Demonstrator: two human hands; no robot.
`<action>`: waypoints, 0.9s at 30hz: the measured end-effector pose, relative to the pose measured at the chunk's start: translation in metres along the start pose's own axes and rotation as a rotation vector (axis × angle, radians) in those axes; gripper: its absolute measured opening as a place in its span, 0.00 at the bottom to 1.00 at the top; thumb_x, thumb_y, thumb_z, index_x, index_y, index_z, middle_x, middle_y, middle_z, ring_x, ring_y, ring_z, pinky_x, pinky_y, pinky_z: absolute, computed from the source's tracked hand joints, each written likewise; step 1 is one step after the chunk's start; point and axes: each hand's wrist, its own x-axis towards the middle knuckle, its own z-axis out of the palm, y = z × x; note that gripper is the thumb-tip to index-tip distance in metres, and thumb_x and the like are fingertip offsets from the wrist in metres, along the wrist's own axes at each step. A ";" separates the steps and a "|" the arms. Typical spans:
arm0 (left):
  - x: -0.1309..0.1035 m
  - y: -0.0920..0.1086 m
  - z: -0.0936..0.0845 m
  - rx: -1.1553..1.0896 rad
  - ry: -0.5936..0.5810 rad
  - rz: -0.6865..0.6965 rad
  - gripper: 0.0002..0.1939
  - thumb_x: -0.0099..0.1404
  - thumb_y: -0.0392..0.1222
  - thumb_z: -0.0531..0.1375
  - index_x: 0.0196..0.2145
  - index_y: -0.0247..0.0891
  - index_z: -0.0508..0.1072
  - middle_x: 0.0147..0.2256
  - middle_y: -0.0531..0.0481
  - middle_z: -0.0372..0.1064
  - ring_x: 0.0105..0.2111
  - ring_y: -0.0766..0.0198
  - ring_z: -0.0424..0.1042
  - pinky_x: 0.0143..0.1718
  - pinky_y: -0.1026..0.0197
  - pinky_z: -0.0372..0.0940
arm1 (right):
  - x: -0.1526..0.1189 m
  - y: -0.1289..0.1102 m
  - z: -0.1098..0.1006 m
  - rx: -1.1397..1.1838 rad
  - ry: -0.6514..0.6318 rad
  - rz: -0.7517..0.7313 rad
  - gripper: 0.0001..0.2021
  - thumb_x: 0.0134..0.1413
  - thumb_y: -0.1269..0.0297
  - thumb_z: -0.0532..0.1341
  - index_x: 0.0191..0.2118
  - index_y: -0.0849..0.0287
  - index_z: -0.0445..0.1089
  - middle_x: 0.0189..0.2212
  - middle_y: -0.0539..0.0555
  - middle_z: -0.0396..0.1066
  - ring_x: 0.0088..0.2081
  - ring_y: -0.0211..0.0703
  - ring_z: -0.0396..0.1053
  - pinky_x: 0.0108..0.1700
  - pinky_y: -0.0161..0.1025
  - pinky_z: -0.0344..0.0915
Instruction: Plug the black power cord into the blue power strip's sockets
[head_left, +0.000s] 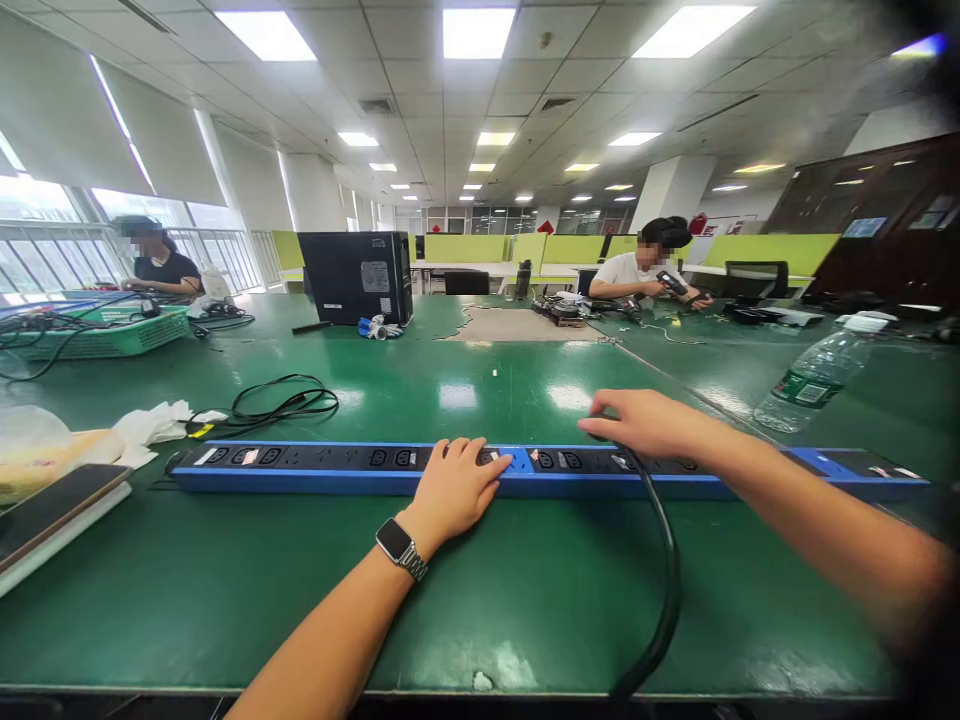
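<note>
A long blue-and-black power strip [337, 482] lies across the green table in front of me, its sockets facing up. My left hand [454, 490], with a watch at the wrist, is placed over its middle. The fingers bend over the far edge and the thumb stretches right along the top. Above the strip, right of centre, my right hand [637, 418] pinches the end of a thick black power cord [667, 570]. Most of that end is hidden by my fingers. The cord hangs in front of the strip and drops past the table's near edge.
A clear plastic bottle [814, 375] leans at right. Beyond the strip are a coiled black cable [281, 405] and a black computer case [356, 280]. At left are a phone [56, 510], plastic bags [154, 430] and a green basket [127, 335] of cables. Two people sit farther back.
</note>
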 end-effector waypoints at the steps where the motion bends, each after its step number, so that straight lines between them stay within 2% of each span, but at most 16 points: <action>1: 0.000 0.000 0.000 0.004 0.002 0.003 0.21 0.71 0.45 0.50 0.60 0.52 0.63 0.59 0.41 0.62 0.56 0.49 0.63 0.56 0.41 0.58 | -0.002 -0.009 -0.001 0.022 -0.011 -0.037 0.17 0.55 0.49 0.56 0.39 0.56 0.73 0.32 0.54 0.76 0.35 0.47 0.72 0.34 0.38 0.61; 5: -0.001 0.000 0.001 -0.020 0.019 -0.011 0.21 0.71 0.45 0.51 0.60 0.52 0.64 0.58 0.41 0.63 0.56 0.49 0.63 0.56 0.40 0.57 | -0.004 -0.050 0.015 0.130 -0.097 -0.176 0.15 0.57 0.52 0.56 0.40 0.57 0.72 0.38 0.55 0.77 0.38 0.44 0.72 0.35 0.35 0.61; 9: -0.001 -0.001 0.005 -0.077 0.022 -0.042 0.19 0.70 0.46 0.53 0.57 0.50 0.68 0.59 0.42 0.64 0.58 0.49 0.62 0.58 0.39 0.55 | 0.002 -0.074 0.031 0.163 -0.142 -0.174 0.16 0.58 0.53 0.56 0.41 0.58 0.73 0.38 0.55 0.77 0.36 0.43 0.72 0.34 0.35 0.60; 16: -0.001 -0.002 0.005 -0.145 0.019 -0.066 0.18 0.69 0.46 0.54 0.56 0.50 0.70 0.59 0.42 0.64 0.59 0.49 0.62 0.59 0.38 0.54 | 0.010 -0.079 0.031 0.091 -0.131 -0.102 0.16 0.58 0.54 0.57 0.41 0.59 0.74 0.39 0.56 0.77 0.39 0.44 0.72 0.36 0.35 0.61; 20: -0.001 -0.001 0.007 -0.190 0.056 -0.096 0.19 0.67 0.47 0.56 0.54 0.46 0.70 0.59 0.42 0.65 0.59 0.49 0.62 0.60 0.39 0.54 | 0.007 -0.086 0.038 0.038 -0.085 -0.063 0.17 0.57 0.51 0.57 0.44 0.57 0.74 0.42 0.57 0.76 0.43 0.48 0.73 0.38 0.38 0.63; 24: 0.001 0.002 0.007 -0.250 0.091 -0.141 0.25 0.65 0.48 0.59 0.58 0.42 0.64 0.57 0.43 0.67 0.58 0.51 0.63 0.61 0.41 0.54 | 0.005 -0.094 0.042 0.005 -0.044 -0.052 0.18 0.58 0.50 0.54 0.41 0.57 0.75 0.43 0.60 0.76 0.43 0.51 0.73 0.39 0.40 0.64; 27: 0.007 0.010 0.006 -0.317 0.104 -0.137 0.31 0.65 0.47 0.59 0.63 0.41 0.56 0.58 0.43 0.66 0.58 0.54 0.64 0.61 0.44 0.55 | 0.007 -0.083 0.044 0.168 -0.086 -0.107 0.25 0.63 0.50 0.45 0.36 0.59 0.75 0.36 0.59 0.77 0.38 0.48 0.73 0.37 0.38 0.63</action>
